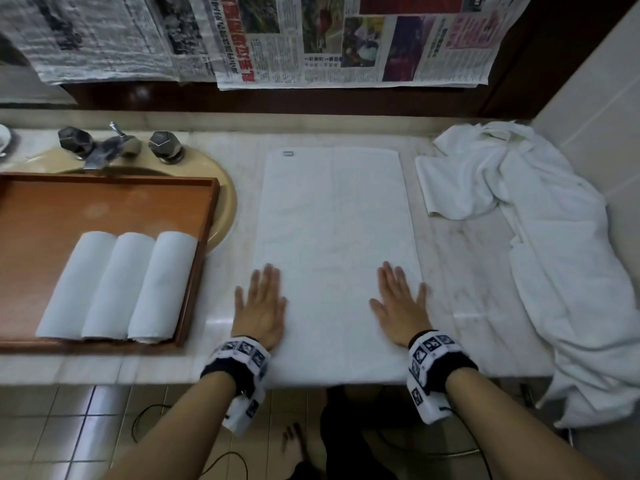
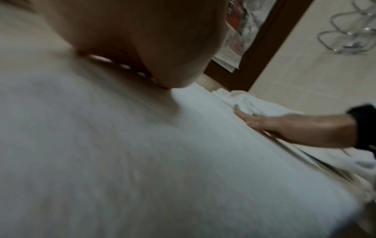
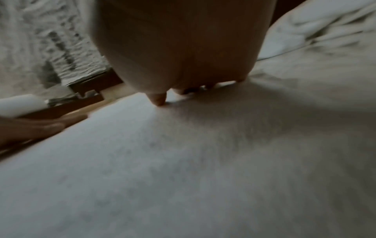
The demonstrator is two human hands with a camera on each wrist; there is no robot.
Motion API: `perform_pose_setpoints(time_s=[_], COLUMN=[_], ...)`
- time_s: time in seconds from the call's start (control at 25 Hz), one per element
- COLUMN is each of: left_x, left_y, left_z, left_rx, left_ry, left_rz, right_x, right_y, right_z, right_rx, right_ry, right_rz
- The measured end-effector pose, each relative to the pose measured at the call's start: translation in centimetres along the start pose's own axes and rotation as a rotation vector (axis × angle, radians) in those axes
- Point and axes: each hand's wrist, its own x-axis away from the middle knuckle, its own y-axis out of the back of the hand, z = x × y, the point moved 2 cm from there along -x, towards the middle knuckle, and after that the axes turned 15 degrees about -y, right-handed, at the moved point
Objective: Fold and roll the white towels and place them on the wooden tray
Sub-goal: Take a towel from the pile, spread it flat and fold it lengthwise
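Observation:
A white towel (image 1: pixel 332 237) lies flat and lengthwise on the marble counter, its near end at the counter's front edge. My left hand (image 1: pixel 261 306) presses flat on its near left edge, fingers straight. My right hand (image 1: pixel 401 303) presses flat on its near right edge, also with fingers straight. The wooden tray (image 1: pixel 104 202) sits to the left over the sink, with three rolled white towels (image 1: pixel 121 285) side by side at its near end. In the left wrist view the towel (image 2: pixel 162 161) fills the frame and my right hand (image 2: pixel 295 127) rests on its far edge.
A heap of loose white towels (image 1: pixel 540 237) covers the counter's right side and hangs over the front edge. A faucet with two knobs (image 1: pixel 117 143) stands behind the tray. Newspaper sheets (image 1: pixel 311 39) hang on the back wall. A tiled wall (image 1: pixel 606 98) closes the right side.

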Motion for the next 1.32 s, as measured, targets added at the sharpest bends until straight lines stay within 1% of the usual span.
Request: perform_pose_setpoints(time_s=[0.04, 0.08, 0.12, 0.16, 0.2, 0.24, 0.28, 0.36, 0.44, 0.48, 0.52, 0.6, 0.64, 0.68, 0.76, 0.8, 0.84, 0.96, 1.12, 1.32], left_x=[0.0, 0.0, 0.0, 0.0, 0.5, 1.0, 1.7, 2.7, 3.7, 4.1, 4.3, 4.2, 3.5, 2.4, -0.5, -2.1, -3.4, -6.7, -11.3, -17.1], left_y=[0.5, 0.5, 0.0, -0.8, -2.1, -3.2, -4.0, -4.0, -3.5, -3.2, -2.6, -1.7, -1.4, -1.1, -0.7, -0.2, 0.2, 1.6, 3.5, 5.6], left_z=[0.5, -0.3, -2.0, -4.1, -5.9, -6.7, -6.3, -3.8, -0.8, 0.7, 1.8, 2.2, 1.4, 0.0, -3.4, -4.7, -5.5, -5.7, -4.7, -3.8], left_rx=[0.025, 0.063, 0.094, 0.111, 0.112, 0.081, 0.018, -0.066, -0.067, -0.052, -0.033, -0.035, -0.032, -0.002, 0.096, 0.126, 0.143, 0.128, 0.105, 0.111], left_ry=[0.086, 0.081, 0.002, -0.105, -0.184, -0.225, -0.226, -0.169, -0.111, -0.067, -0.009, 0.085, 0.071, 0.009, -0.140, -0.174, -0.177, -0.145, -0.139, -0.112], left_rz=[-0.017, -0.043, -0.073, -0.075, -0.056, -0.051, -0.070, -0.150, -0.170, -0.162, -0.153, -0.146, -0.142, -0.126, -0.064, -0.032, -0.001, 0.020, 0.004, 0.010], right_x=[0.1, 1.1, 2.4, 3.8, 5.1, 5.7, 5.9, 5.4, 4.7, 4.4, 4.2, 3.6, 3.5, 3.2, 2.3, 1.4, 0.6, -2.7, -7.6, -13.1], right_y=[0.2, -0.1, -0.7, -1.7, -2.8, -3.7, -4.4, -4.7, -4.8, -4.8, -4.4, -3.6, -3.2, -2.7, -1.9, -1.2, -0.4, 2.0, 5.1, 8.6], right_z=[0.0, 1.1, 3.0, 5.0, 6.4, 6.9, 6.4, 3.5, 0.0, -1.6, -2.7, -2.8, -1.7, -0.1, 3.6, 5.1, 6.0, 6.8, 7.4, 8.8], right_rx=[-0.028, -0.045, -0.036, -0.018, -0.012, -0.009, -0.002, 0.013, 0.024, 0.007, -0.015, -0.044, -0.043, -0.030, 0.015, 0.013, 0.002, 0.006, 0.007, 0.009], right_ry=[-0.056, -0.020, 0.076, 0.183, 0.259, 0.283, 0.282, 0.258, 0.217, 0.152, 0.055, -0.133, -0.153, -0.091, 0.125, 0.191, 0.214, 0.217, 0.236, 0.241], right_rz=[0.004, -0.037, -0.083, -0.100, -0.091, -0.090, -0.113, -0.201, -0.252, -0.247, -0.236, -0.194, -0.167, -0.155, -0.119, -0.092, -0.069, -0.060, -0.071, -0.050])
